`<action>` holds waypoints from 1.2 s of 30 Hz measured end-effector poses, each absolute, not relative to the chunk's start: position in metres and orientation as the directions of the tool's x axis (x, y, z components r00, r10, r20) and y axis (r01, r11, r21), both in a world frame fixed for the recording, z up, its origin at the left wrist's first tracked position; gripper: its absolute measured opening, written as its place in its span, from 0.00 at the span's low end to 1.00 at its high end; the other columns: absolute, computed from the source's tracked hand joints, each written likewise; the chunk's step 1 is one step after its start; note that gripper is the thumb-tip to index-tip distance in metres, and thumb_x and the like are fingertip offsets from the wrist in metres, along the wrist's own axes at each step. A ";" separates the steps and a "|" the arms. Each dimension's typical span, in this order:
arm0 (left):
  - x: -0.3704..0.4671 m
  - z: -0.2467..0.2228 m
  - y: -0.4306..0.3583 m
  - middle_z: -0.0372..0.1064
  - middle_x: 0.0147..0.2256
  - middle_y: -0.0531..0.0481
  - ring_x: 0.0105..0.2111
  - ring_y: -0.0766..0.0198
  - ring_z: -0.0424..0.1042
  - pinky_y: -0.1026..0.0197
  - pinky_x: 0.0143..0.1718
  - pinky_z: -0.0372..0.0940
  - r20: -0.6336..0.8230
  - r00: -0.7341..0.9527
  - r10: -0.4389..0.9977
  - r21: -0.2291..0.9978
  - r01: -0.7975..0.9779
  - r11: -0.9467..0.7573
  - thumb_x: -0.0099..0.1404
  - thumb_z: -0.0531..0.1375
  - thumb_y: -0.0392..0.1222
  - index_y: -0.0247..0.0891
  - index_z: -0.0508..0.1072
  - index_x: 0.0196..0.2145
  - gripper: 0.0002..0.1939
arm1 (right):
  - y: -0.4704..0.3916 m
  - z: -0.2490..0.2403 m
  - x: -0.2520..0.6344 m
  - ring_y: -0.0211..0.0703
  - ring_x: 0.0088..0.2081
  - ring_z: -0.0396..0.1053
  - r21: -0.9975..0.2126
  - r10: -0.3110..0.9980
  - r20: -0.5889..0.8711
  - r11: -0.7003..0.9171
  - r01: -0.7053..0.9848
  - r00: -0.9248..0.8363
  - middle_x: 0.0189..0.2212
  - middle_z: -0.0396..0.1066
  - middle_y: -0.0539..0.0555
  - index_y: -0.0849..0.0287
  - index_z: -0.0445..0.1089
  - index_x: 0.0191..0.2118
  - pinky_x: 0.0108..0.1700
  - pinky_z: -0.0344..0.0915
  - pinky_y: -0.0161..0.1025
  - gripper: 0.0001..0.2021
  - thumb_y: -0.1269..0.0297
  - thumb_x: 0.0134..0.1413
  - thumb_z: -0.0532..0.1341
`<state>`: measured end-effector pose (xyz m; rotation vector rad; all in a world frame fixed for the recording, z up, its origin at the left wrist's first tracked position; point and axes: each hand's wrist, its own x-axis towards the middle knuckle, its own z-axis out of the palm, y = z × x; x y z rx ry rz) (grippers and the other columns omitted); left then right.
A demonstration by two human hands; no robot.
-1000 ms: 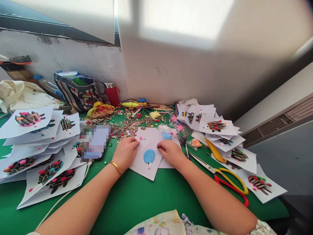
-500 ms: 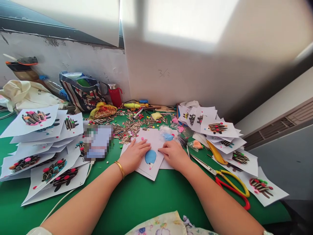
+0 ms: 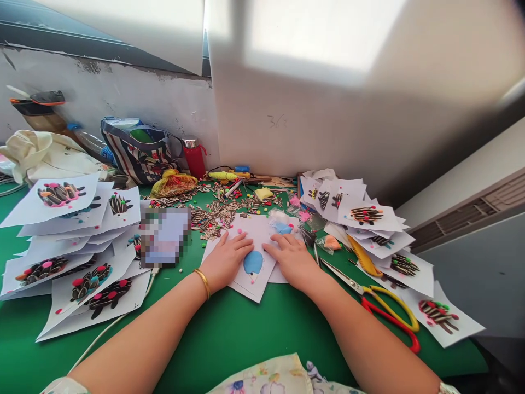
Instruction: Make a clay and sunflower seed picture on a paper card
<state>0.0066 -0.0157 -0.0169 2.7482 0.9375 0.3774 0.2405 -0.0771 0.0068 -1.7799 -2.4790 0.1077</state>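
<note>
A white paper card [image 3: 243,285] lies at the middle of the table. On it is a flattened blue clay shape [image 3: 253,263] with a small dark dot and a pink tip at its lower end. My left hand [image 3: 228,258] rests flat on the card's left part, fingers stretched toward the blue shape. On the right, my right hand [image 3: 292,258] lies with fingers spread over the paper's right side. Neither hand holds anything. Just beyond my right fingers sits a lump of blue clay [image 3: 282,229] in clear wrapping.
Sunflower seeds [image 3: 217,212] are scattered behind the card. Seed-decorated cards are piled at left [image 3: 68,235] and right [image 3: 369,216]. Open scissors [image 3: 361,289] and a yellow cutter [image 3: 364,256] lie at right. A blurred phone [image 3: 166,235] with a cable is left; a red flask [image 3: 194,158] stands behind.
My right hand's fingers have gone from bent together beside the blue shape to spread flat on the paper. My left hand stays in place.
</note>
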 end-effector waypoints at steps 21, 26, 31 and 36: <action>0.008 -0.016 -0.017 0.63 0.60 0.43 0.64 0.52 0.54 0.33 0.63 0.41 0.155 0.758 0.634 0.254 0.589 -0.767 0.66 0.48 0.27 0.43 0.66 0.58 0.25 | -0.070 0.001 0.237 0.54 0.63 0.50 -0.141 0.966 0.063 0.258 0.956 -0.252 0.65 0.53 0.54 0.49 0.60 0.62 0.58 0.53 0.54 0.26 0.74 0.61 0.50; 0.008 -0.018 -0.016 0.62 0.60 0.44 0.64 0.52 0.53 0.33 0.63 0.42 0.135 0.759 0.636 0.234 0.600 -0.765 0.66 0.48 0.28 0.42 0.66 0.58 0.25 | -0.073 0.004 0.232 0.53 0.64 0.48 -0.127 0.948 0.031 0.317 0.940 -0.316 0.66 0.52 0.52 0.44 0.65 0.58 0.57 0.53 0.55 0.22 0.71 0.62 0.51; 0.008 -0.020 -0.016 0.62 0.60 0.45 0.65 0.54 0.52 0.35 0.64 0.41 0.156 0.754 0.638 0.238 0.598 -0.765 0.66 0.48 0.29 0.43 0.66 0.58 0.25 | -0.071 0.004 0.229 0.53 0.65 0.46 -0.089 0.961 0.015 0.276 0.957 -0.276 0.67 0.49 0.54 0.46 0.62 0.61 0.58 0.52 0.55 0.23 0.70 0.64 0.50; 0.009 -0.017 -0.017 0.62 0.60 0.45 0.64 0.52 0.53 0.34 0.64 0.42 0.136 0.750 0.647 0.223 0.613 -0.758 0.67 0.48 0.29 0.43 0.66 0.58 0.24 | -0.069 0.001 0.229 0.52 0.65 0.48 -0.109 0.956 0.056 0.291 0.950 -0.287 0.66 0.52 0.52 0.44 0.65 0.58 0.58 0.53 0.54 0.21 0.70 0.64 0.51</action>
